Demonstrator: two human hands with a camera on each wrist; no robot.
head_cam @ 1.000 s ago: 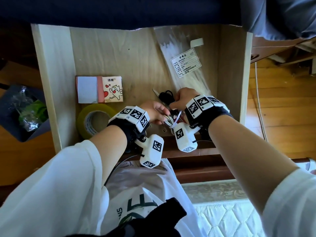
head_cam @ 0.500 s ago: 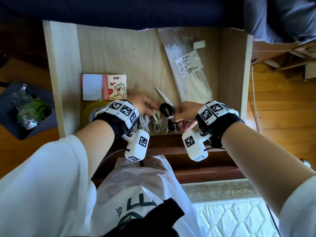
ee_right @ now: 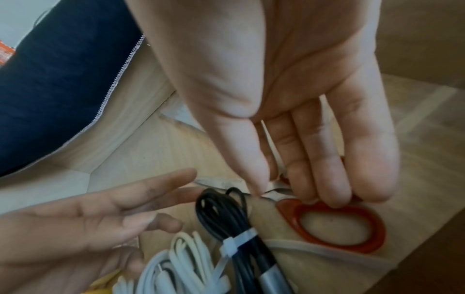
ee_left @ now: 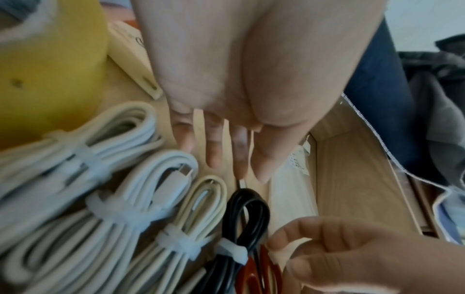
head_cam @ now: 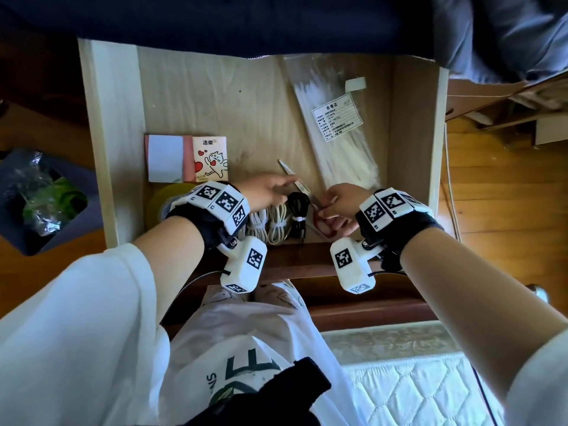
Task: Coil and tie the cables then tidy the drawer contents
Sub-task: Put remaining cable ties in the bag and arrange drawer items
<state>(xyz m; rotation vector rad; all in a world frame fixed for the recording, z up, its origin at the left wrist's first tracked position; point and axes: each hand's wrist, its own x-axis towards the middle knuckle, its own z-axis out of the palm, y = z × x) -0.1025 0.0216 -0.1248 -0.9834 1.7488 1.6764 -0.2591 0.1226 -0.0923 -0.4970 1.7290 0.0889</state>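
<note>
Several coiled cables lie side by side at the drawer's front: white bundles [head_cam: 257,221], a cream one [head_cam: 278,222] and a black one [head_cam: 297,210], each cinched with a white zip tie [ee_right: 237,241]. My left hand [head_cam: 270,192] hovers just beyond them with straight fingers and holds nothing. Red-handled scissors [head_cam: 325,226] lie right of the black bundle [ee_left: 247,214]. My right hand [head_cam: 335,207] has its fingertips on the red handle [ee_right: 334,228]. It pinches a thin white zip-tie strip [ee_right: 267,137] between thumb and forefinger.
The wooden drawer [head_cam: 116,133] also holds a bag of zip ties [head_cam: 341,142] at the right, a sticky-note pad [head_cam: 166,158], a tissue pack [head_cam: 212,158] and a yellow tape roll [head_cam: 161,199] at the left. A dark bin [head_cam: 43,195] stands left of the drawer.
The black bundle now lies in the drawer beside the cream one. My right hand let go of it and moved onto the scissors handle. My left hand opened and lifted off the cables.
</note>
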